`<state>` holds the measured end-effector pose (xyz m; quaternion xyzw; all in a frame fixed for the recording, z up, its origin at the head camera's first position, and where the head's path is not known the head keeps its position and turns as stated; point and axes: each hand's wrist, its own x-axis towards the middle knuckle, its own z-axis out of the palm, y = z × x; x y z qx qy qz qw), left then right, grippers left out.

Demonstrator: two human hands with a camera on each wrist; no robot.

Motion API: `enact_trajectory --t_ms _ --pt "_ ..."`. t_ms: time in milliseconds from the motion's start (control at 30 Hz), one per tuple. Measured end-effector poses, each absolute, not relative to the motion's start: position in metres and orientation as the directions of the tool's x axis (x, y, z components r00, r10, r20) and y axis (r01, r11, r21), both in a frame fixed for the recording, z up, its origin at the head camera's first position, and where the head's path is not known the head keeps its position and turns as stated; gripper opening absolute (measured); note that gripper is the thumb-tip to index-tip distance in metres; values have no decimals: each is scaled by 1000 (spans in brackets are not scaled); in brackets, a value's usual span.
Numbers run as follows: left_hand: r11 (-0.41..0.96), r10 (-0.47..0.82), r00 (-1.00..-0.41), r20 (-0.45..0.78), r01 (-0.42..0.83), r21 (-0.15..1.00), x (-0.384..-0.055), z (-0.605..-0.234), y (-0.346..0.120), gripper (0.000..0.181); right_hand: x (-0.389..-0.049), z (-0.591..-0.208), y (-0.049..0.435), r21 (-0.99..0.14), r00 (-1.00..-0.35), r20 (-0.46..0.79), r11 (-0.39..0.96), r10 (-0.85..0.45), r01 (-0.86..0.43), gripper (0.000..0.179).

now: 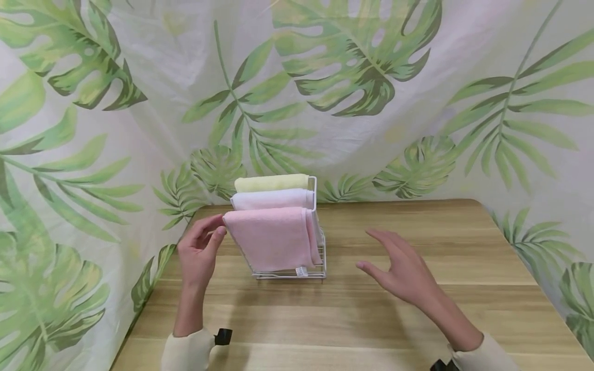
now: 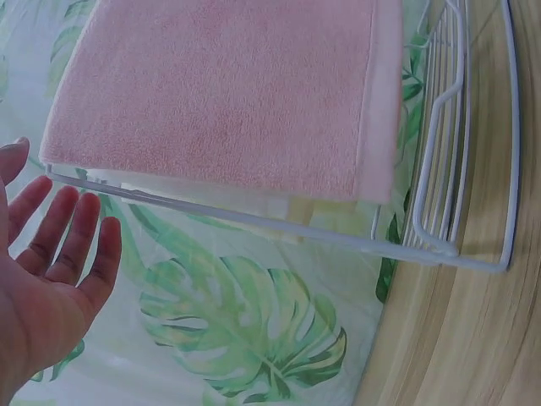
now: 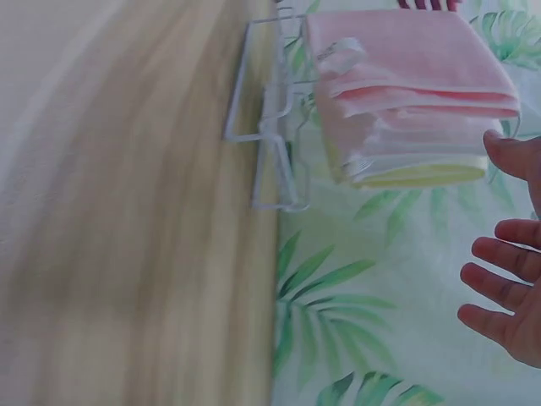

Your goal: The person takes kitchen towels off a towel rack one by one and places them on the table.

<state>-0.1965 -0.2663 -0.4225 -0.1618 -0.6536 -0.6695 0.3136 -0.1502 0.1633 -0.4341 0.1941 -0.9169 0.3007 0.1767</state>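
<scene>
A white wire rack stands on the table with three folded towels draped over its bars. The pink towel hangs in front, the white towel behind it, and the pale yellow towel at the back. My left hand is at the left upper corner of the pink towel, fingers loosely bent; in the left wrist view the fingers lie beside the rack's bar end and grip nothing. To the right of the rack, my right hand hangs above the table, fingers extended and apart from the towels.
The wooden table extends around the rack, with its far edge close to a leaf-printed cloth that hangs behind and at the sides. A small white label shows at the pink towel's lower edge.
</scene>
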Motion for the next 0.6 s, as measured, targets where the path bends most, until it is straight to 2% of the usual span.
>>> enact_trajectory --t_ms 200,600 --pt "-13 -221 -773 595 613 790 -200 -422 -262 25 -158 -414 149 -459 -818 499 713 -286 -530 70" --pt "27 -298 -767 568 588 808 -207 -423 -255 24 -176 -376 112 -399 -715 587 633 -379 -663 65"
